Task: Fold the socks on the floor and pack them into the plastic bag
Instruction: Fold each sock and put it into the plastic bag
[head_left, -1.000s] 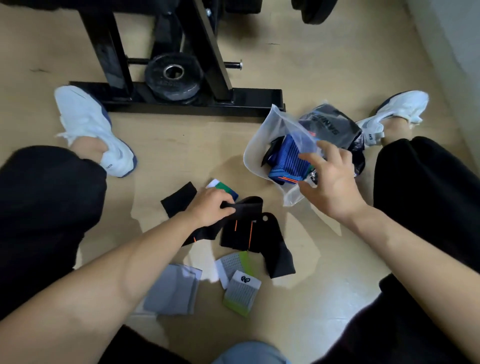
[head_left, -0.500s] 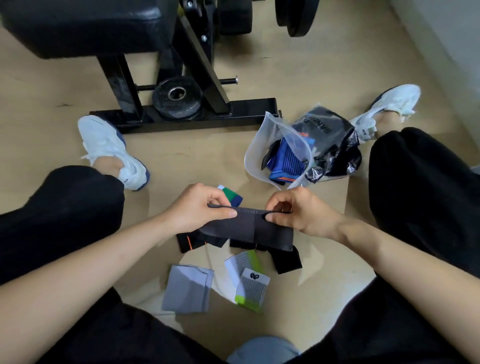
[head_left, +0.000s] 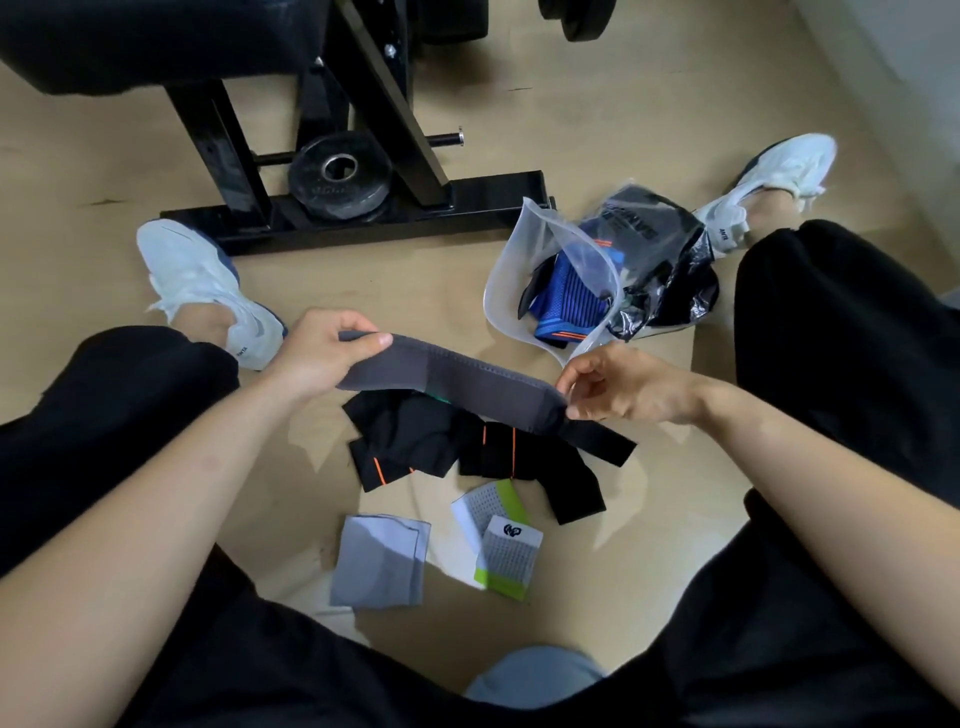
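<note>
Sock (head_left: 452, 384) raised, stretched | left grip (head_left: 322, 356), right grip (head_left: 623, 389) pinch ends | tan floor (head_left: 597, 130), gym bench (head_left: 467, 202)

The person is sitting with both legs spread wide and is reaching both bare forearms forward from the lower corners of the view, the arms angling in toward each other. The left hand (head_left: 322, 358) is gripping one end of a grey sock (head_left: 457, 382), its thumb lying flat on top of the fabric and its fingers tucked beneath, out of sight. The right hand (head_left: 618, 387) is pinching the other end between thumb and curled fingertips, with the back of the hand facing up and the wrist bending slightly. The hands are staying well apart, the sock spanning the gap between them.
</note>
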